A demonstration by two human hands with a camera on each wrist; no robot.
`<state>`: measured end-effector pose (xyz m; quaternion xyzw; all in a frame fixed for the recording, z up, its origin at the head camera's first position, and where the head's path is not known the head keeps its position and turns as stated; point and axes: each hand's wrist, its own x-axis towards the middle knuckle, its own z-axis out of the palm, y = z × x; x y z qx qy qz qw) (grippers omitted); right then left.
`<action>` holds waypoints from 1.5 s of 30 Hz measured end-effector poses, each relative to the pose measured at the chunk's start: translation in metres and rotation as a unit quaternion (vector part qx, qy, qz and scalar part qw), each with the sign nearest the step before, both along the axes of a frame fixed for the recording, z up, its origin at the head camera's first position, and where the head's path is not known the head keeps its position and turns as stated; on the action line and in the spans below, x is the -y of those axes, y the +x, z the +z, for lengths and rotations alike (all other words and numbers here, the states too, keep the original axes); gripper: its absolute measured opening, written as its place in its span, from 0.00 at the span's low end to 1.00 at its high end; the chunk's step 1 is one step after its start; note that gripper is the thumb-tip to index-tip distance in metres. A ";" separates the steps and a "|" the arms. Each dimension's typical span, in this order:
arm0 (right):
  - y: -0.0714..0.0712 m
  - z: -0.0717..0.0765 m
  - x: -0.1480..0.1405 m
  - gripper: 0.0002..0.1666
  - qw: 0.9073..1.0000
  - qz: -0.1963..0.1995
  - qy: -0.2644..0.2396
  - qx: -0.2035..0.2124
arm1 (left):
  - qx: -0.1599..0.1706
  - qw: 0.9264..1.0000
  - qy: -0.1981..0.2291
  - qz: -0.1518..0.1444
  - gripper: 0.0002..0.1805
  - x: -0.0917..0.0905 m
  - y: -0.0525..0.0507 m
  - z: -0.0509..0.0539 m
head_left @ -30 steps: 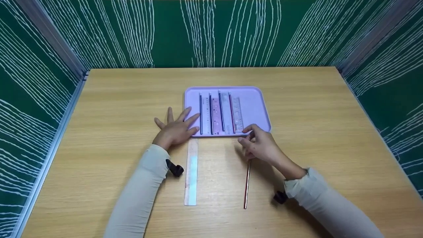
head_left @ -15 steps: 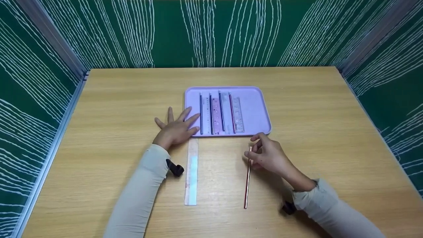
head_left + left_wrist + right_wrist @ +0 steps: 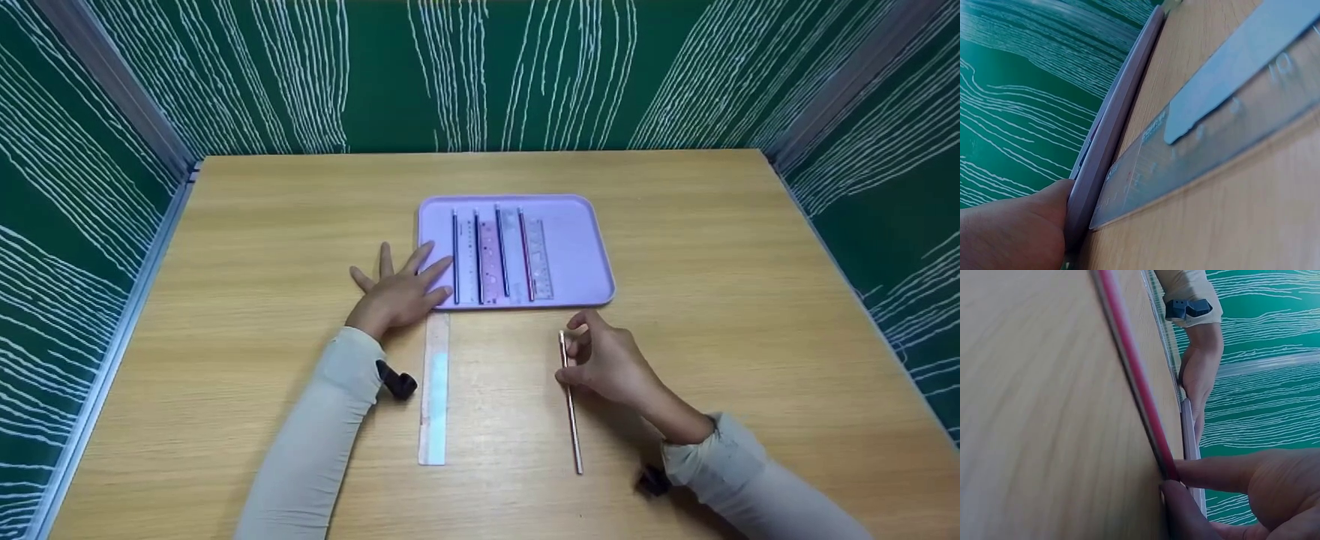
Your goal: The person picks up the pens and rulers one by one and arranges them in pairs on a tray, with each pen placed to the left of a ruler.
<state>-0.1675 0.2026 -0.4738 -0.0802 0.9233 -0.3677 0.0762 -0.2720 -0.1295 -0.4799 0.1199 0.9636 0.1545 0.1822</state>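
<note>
My left hand (image 3: pixel 397 300) rests with spread fingers on the near left corner of a purple tray (image 3: pixel 577 247). Between thumb and forefinger, my right hand (image 3: pixel 615 364) pinches a red and dark striped pencil (image 3: pixel 574 431) near its far end, in front of the tray. The right wrist view shows that pencil (image 3: pixel 1137 377) up close, running along the tabletop. A clear ruler (image 3: pixel 435 405) lies on the table beside my left wrist, its far end against the tray's near edge. In the left wrist view, numbers show on this ruler (image 3: pixel 1224 129).
Inside the tray, several pencils and rulers lie side by side, among them a pink ruler (image 3: pixel 491 262), a red pencil (image 3: pixel 526 255) and a clear ruler (image 3: pixel 538 259). Green walls with white lines (image 3: pixel 382 75) enclose the wooden table (image 3: pixel 285 217) at the back and sides.
My right hand has drawn back from the tray's near edge and now pinches the pencil. The pencil's near end has swung to the right. My left hand and the tray stay put.
</note>
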 end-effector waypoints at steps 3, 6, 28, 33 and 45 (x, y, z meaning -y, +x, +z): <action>0.001 0.001 0.002 0.33 1.000 0.009 -0.003 0.004 | 0.000 1.000 -0.001 -0.001 0.33 0.000 0.000 0.000; 0.001 0.002 0.003 0.29 1.000 0.021 0.000 0.008 | -0.001 1.000 -0.001 -0.002 0.33 0.000 -0.001 0.000; -0.012 0.001 -0.003 0.29 0.931 0.045 -0.251 0.259 | -0.006 1.000 0.005 0.000 0.34 0.000 0.000 0.000; -0.017 0.005 -0.006 0.30 0.913 0.039 -0.279 0.293 | -0.005 1.000 0.005 0.002 0.34 0.000 0.001 0.000; -0.040 0.006 -0.014 0.11 0.871 0.012 -0.375 0.317 | -0.007 1.000 0.000 -0.004 0.34 0.001 0.001 0.000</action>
